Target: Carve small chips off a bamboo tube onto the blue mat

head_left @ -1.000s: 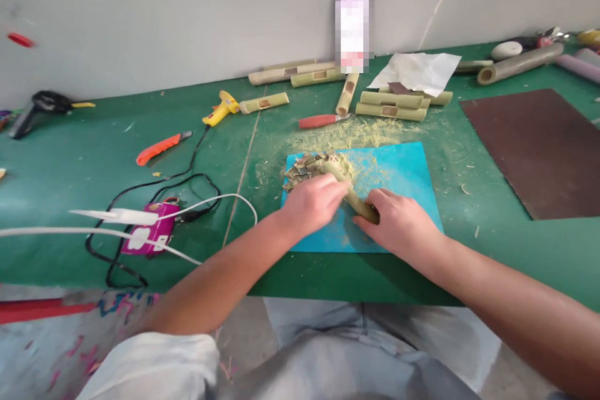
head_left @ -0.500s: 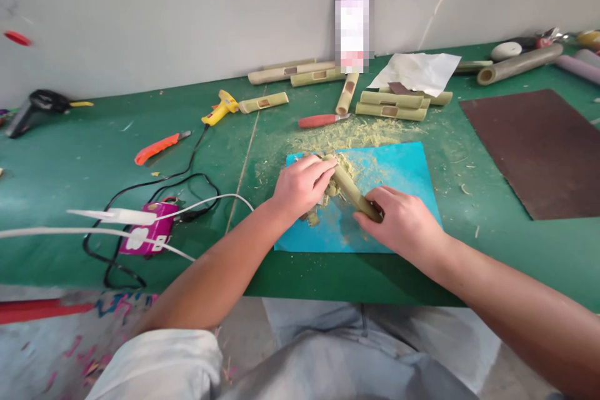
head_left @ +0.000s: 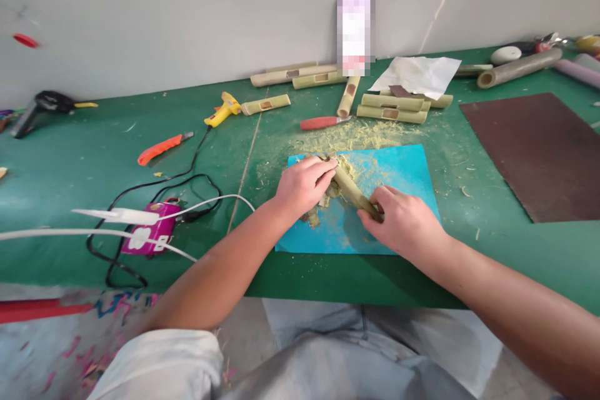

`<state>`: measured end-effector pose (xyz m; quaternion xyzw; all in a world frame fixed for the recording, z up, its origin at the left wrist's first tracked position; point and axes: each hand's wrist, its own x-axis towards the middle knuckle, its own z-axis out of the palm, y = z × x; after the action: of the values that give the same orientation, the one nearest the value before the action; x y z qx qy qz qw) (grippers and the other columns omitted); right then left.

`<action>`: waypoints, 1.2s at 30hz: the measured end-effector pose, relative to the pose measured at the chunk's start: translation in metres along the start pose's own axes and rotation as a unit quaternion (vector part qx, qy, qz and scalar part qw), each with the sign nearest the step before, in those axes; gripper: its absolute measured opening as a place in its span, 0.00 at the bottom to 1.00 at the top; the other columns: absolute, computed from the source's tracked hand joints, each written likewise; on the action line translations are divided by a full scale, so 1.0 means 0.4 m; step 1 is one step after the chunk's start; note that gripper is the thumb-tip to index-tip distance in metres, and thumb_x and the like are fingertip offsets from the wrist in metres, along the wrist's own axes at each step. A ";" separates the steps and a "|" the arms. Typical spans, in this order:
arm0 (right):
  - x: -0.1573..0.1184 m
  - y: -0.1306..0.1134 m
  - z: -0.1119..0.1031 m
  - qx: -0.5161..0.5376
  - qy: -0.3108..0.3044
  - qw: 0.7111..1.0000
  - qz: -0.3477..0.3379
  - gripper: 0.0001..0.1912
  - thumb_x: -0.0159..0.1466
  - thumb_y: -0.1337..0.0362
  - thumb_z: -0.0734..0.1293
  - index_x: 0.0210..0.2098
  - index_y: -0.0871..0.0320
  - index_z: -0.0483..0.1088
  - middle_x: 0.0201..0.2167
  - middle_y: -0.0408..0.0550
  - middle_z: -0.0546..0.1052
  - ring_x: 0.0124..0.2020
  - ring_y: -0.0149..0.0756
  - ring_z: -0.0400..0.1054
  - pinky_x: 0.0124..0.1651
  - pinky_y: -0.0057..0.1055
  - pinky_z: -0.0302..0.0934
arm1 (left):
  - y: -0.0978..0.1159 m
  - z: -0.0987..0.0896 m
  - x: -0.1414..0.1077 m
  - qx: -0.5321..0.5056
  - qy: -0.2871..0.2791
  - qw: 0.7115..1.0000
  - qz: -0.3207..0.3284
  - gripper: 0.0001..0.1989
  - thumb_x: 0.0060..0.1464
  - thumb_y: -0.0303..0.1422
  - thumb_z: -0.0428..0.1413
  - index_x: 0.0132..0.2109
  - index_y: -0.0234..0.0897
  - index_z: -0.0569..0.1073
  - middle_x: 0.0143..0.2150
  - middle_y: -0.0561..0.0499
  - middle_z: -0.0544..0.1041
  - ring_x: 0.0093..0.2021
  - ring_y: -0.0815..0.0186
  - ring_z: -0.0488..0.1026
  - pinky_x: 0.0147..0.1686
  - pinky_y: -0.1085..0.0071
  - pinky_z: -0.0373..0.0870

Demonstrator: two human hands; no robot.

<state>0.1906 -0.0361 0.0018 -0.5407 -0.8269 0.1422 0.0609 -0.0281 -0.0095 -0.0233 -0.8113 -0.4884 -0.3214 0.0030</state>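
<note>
A pale green bamboo tube [head_left: 350,185] lies slantwise over a blue sheet [head_left: 407,169] on the green table. My left hand [head_left: 305,182] is closed round its far end, fingers bent over the top. Around the near end, my right hand [head_left: 398,215] is closed with thumb and fingers gripping the tube. Both palms hide the tube's ends. Shavings and bits of bamboo [head_left: 323,200] lie beneath it and beside my left hand. A red-handled knife [head_left: 323,122] rests just behind the sheet.
Several notched bamboo tubes [head_left: 391,114] lie at the back, near a propped, blurred phone [head_left: 355,31] and white paper [head_left: 417,77]. A brown sheet [head_left: 534,156] is on the right. Leftward are a yellow glue gun [head_left: 223,110], an orange cutter [head_left: 162,150] and a purple power strip [head_left: 152,228] with cables.
Both hands keep their hold on the bamboo tube, with hardly any movement. The whole view has shifted slightly, so things appear a little further right and lower.
</note>
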 end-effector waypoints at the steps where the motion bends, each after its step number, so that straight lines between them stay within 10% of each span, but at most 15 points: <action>1: 0.000 0.000 0.001 -0.009 0.003 1.000 -0.001 0.10 0.63 0.57 0.62 0.32 0.57 0.67 0.31 0.47 0.74 0.26 0.32 0.64 0.29 0.32 0.45 | 0.008 0.001 -0.003 -0.009 -0.009 1.000 0.012 0.12 0.65 0.33 0.52 0.48 0.33 0.78 0.36 0.47 0.78 0.33 0.69 0.74 0.35 0.73 0.72; 36: -0.002 -0.001 0.003 -0.084 0.017 0.996 -0.002 0.13 0.65 0.58 0.59 0.32 0.59 0.70 0.31 0.49 0.76 0.26 0.34 0.67 0.27 0.33 0.40 | 0.027 0.017 -0.003 0.039 -0.020 0.996 0.077 0.15 0.67 0.35 0.49 0.48 0.34 0.78 0.31 0.49 0.76 0.30 0.69 0.73 0.30 0.75 0.68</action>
<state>0.1902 -0.0373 0.0010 -0.5445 -0.8358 0.0631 0.0302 -0.0165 -0.0140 -0.0261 -0.8521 -0.4367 -0.2843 0.0495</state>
